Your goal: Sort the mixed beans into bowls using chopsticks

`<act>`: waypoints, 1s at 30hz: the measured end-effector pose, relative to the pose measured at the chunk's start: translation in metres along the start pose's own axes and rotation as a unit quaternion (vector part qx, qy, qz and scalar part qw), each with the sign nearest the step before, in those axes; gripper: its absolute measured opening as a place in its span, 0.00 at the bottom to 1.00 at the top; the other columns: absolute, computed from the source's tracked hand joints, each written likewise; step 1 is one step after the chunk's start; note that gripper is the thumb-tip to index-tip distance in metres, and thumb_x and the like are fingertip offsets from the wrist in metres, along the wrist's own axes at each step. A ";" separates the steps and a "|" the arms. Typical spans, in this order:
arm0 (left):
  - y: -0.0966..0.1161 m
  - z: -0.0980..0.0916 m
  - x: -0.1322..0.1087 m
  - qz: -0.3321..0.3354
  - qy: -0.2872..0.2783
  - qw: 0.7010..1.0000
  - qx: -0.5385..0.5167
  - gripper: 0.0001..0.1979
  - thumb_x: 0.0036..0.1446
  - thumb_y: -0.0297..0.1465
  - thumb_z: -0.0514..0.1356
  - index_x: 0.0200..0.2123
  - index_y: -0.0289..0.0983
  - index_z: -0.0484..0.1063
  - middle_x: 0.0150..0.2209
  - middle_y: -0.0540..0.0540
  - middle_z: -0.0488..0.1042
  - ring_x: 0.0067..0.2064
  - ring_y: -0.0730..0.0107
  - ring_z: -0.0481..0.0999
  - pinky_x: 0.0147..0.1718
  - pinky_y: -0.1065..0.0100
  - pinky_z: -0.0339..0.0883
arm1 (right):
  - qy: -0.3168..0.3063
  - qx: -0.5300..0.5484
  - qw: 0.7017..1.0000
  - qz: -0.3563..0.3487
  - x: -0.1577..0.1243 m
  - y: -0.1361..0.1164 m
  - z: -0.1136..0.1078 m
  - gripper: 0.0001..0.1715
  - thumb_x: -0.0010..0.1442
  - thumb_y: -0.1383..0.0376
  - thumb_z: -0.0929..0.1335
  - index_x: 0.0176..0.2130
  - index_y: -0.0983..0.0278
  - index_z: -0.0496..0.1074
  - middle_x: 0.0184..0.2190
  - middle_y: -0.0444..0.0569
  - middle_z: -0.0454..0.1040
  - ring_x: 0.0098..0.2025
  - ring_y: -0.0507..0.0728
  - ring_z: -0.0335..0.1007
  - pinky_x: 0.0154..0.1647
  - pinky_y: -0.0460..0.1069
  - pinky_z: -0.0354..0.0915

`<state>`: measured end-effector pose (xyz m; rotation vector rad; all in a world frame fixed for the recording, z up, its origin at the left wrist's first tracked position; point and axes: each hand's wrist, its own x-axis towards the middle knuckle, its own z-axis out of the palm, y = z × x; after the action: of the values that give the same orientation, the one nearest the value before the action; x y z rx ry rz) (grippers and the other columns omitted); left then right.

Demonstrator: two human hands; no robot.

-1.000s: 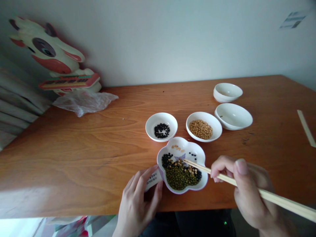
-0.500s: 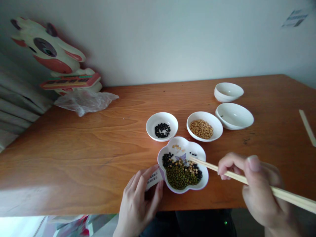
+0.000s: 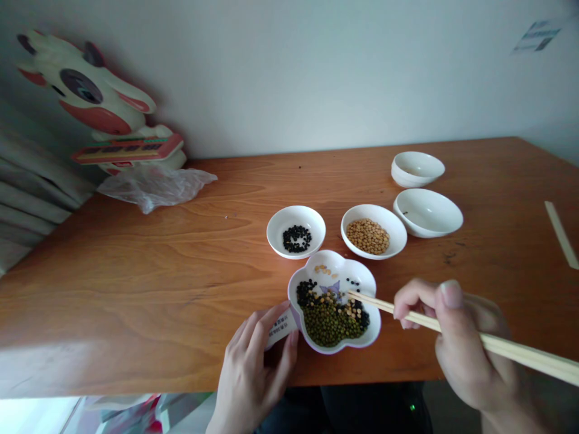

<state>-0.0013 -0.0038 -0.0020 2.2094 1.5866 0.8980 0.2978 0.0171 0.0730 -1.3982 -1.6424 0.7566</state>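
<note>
A flower-shaped white dish (image 3: 335, 260) near the table's front edge holds mixed green, black and yellow beans. My right hand (image 3: 456, 340) is closed on a pair of wooden chopsticks (image 3: 452, 331) whose tips reach into the dish over the beans. My left hand (image 3: 256, 371) rests at the table edge against the dish's left side, fingers curled on a small white label (image 3: 280, 328). Behind the dish stand a small white bowl of black beans (image 3: 295, 231) and a white bowl of yellow beans (image 3: 373, 231).
Two white bowls (image 3: 427, 212) (image 3: 417, 168) without beans sit at the back right. A crumpled clear plastic bag (image 3: 154, 184) and a cartoon cow toy (image 3: 104, 114) lie at the back left by the wall. A pale wooden strip (image 3: 561, 234) lies far right.
My right hand drew back to the right with the chopsticks, then came slightly left again; the tips stay over the dish. My left hand has not moved.
</note>
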 end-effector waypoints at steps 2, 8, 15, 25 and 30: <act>0.000 0.000 0.000 0.000 0.004 1.000 0.002 0.18 0.72 0.33 0.61 0.63 0.42 0.70 0.46 0.43 0.80 0.43 0.61 0.83 0.42 0.63 0.80 | 0.009 0.008 1.000 0.008 -0.001 0.000 -0.002 0.36 0.79 0.46 0.53 0.31 0.58 0.74 0.26 0.46 0.72 0.30 0.56 0.70 0.33 0.50 0.64; 0.001 0.001 0.001 -0.003 0.002 1.000 0.007 0.19 0.72 0.33 0.61 0.63 0.42 0.69 0.46 0.43 0.80 0.43 0.61 0.83 0.42 0.62 0.81 | 0.024 0.008 0.999 0.046 -0.007 -0.001 -0.011 0.41 0.78 0.43 0.50 0.29 0.57 0.75 0.24 0.47 0.72 0.29 0.58 0.70 0.31 0.52 0.63; 0.000 0.001 -0.001 0.001 0.007 1.000 0.004 0.19 0.72 0.33 0.61 0.63 0.42 0.70 0.47 0.42 0.81 0.43 0.61 0.84 0.42 0.63 0.81 | 0.007 -0.009 0.999 0.030 -0.006 -0.007 -0.010 0.41 0.78 0.43 0.50 0.27 0.58 0.72 0.22 0.47 0.69 0.25 0.57 0.67 0.26 0.52 0.60; -0.002 0.003 -0.002 0.005 0.010 1.000 0.005 0.19 0.72 0.34 0.61 0.63 0.42 0.70 0.47 0.42 0.81 0.43 0.60 0.84 0.42 0.63 0.81 | 0.030 0.003 0.998 0.051 0.001 -0.001 -0.002 0.42 0.78 0.42 0.49 0.29 0.57 0.74 0.24 0.47 0.71 0.29 0.57 0.69 0.32 0.51 0.62; -0.002 0.003 -0.002 0.002 0.007 1.000 0.003 0.19 0.72 0.34 0.61 0.64 0.42 0.70 0.47 0.42 0.81 0.44 0.60 0.84 0.42 0.63 0.80 | 0.027 0.011 0.998 0.053 0.005 0.001 0.002 0.41 0.78 0.41 0.52 0.28 0.59 0.73 0.23 0.46 0.70 0.28 0.55 0.68 0.31 0.51 0.61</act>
<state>-0.0015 -0.0048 -0.0066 2.2160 1.5939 0.9116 0.2962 0.0223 0.0720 -1.4871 -1.5249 0.7883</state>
